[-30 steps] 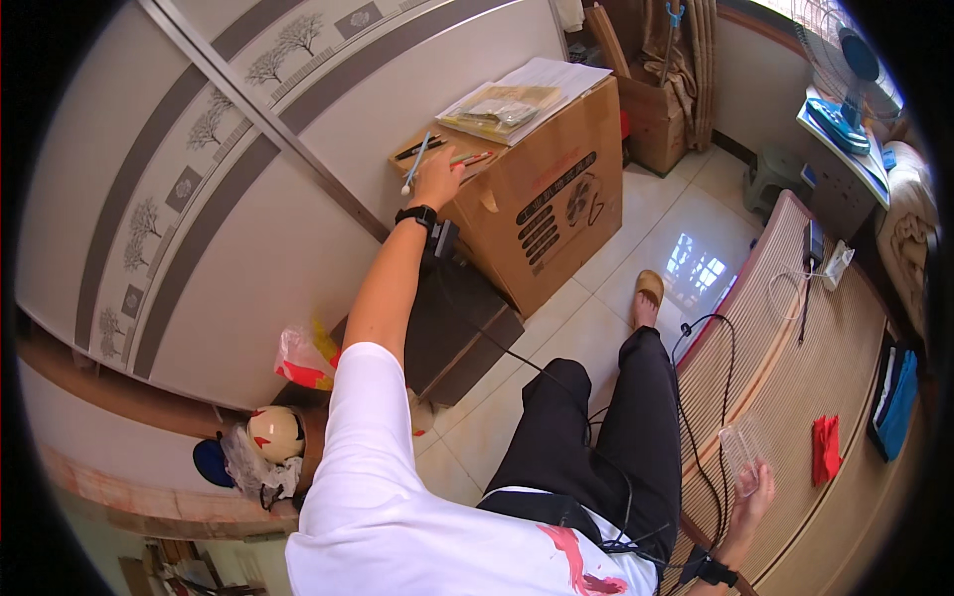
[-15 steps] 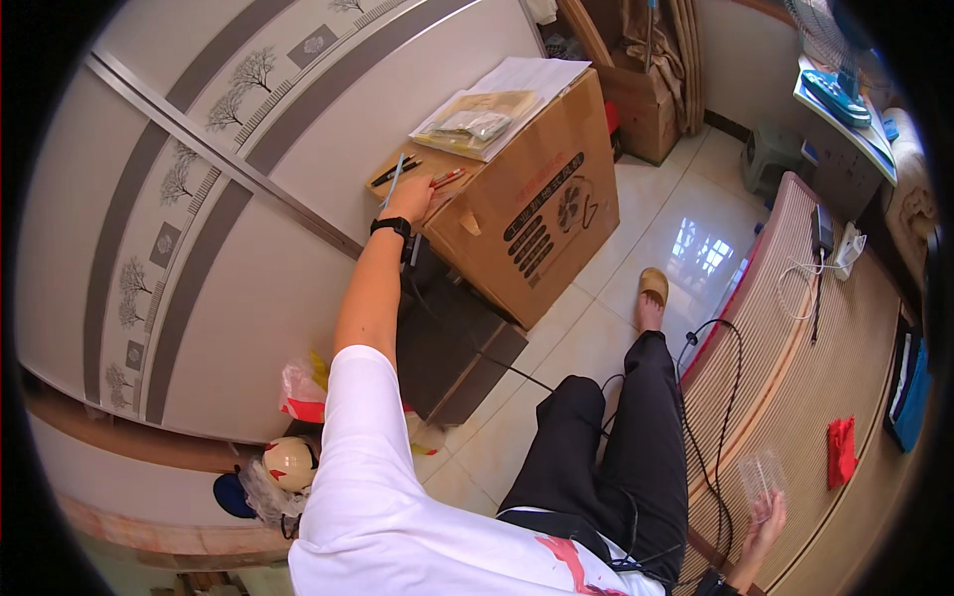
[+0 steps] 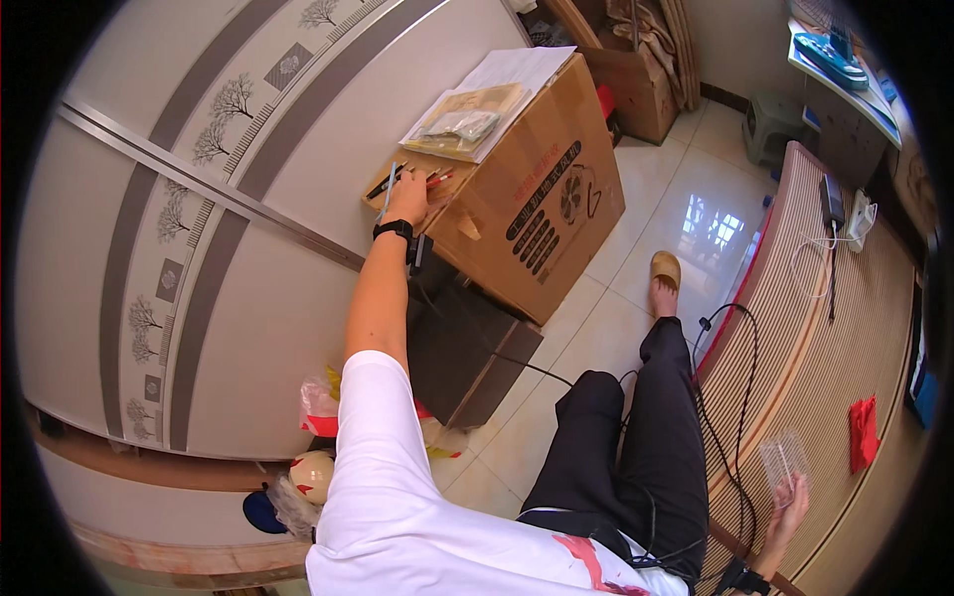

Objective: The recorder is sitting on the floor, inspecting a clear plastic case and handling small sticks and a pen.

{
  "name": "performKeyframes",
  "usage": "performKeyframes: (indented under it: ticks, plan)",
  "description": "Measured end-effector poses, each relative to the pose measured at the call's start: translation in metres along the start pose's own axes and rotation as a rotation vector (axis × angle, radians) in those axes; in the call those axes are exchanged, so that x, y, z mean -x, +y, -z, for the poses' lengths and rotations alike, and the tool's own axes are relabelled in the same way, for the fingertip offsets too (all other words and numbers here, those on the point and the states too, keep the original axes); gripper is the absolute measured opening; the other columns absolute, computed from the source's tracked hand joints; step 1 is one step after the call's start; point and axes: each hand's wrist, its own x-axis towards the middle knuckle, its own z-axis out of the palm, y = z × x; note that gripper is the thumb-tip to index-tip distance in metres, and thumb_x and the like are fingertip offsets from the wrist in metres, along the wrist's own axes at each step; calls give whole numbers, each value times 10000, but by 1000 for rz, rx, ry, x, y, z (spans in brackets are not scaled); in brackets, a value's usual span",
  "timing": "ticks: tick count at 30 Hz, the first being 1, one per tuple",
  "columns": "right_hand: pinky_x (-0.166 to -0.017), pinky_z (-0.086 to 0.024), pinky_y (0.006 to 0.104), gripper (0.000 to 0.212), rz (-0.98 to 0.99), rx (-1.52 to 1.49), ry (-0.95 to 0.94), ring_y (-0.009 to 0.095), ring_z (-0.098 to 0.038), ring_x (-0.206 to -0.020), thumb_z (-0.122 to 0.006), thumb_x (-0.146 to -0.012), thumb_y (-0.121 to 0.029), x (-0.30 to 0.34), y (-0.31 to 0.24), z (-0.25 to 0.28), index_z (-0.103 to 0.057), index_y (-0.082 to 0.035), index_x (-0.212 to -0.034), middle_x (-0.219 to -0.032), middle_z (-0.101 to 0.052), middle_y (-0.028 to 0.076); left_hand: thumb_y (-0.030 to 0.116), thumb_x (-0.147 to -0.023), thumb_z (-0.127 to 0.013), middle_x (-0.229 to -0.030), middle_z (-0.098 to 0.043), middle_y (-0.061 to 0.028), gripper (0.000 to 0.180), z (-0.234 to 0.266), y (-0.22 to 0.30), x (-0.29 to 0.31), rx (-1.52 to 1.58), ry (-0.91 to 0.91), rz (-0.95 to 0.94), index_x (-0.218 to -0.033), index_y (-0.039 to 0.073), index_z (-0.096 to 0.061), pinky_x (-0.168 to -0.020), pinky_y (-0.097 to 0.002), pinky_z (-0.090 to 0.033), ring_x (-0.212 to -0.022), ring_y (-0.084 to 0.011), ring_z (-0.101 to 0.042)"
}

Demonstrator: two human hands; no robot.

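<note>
My left hand reaches to the near end of a cardboard box top, its fingers curled down among several pens and pencils. Whatever the fingertips pinch, if anything, is hidden. A thin light blue stick stands out just left of the fingers. Low on the right, my right hand holds a clear plastic case by its lower end, above a striped mat.
Papers with a clear packet lie farther back on the box. A dark cabinet stands below my left arm, and a black cable loops by my leg. A red cloth-like item rests on the mat. Sliding doors line the left.
The view has shifted slightly. My left hand has moved a little farther over the pens on the box. My right hand, still with the clear case, shows more fully in the picture.
</note>
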Motion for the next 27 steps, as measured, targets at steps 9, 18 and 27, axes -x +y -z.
performKeyframes:
  ticks: [9,18,27]
  plan:
    - [-885,-461,332,212,36,23,76,159,-560,-994,-548,-922,-217,21,-3,-4,-565,-55,-1057,-1038,-594,56,121,-909,-477,-946,-622,-133,201,110,60,73,266,480,-180,-1099,83,-529,-719,-420,-472,-876,-319,-609]
    - [-658,-479,264,289,114,258,-129,127,-578,-778,-610,-881,-200,-17,2,29,-575,-6,-1092,-891,-614,47,155,-930,-519,-819,-572,12,281,125,267,226,1766,-851,-15,-1148,-21,-531,-566,-152,-402,-647,-29,-502]
    - [-882,-454,352,432,475,706,-158,221,-545,-1053,-645,-845,-191,45,-51,-50,-530,-8,-1219,-1124,-563,129,4,-846,-588,-794,-620,-80,128,99,448,291,1951,-1720,-122,-969,-15,-561,-628,-240,-533,-676,-125,-617]
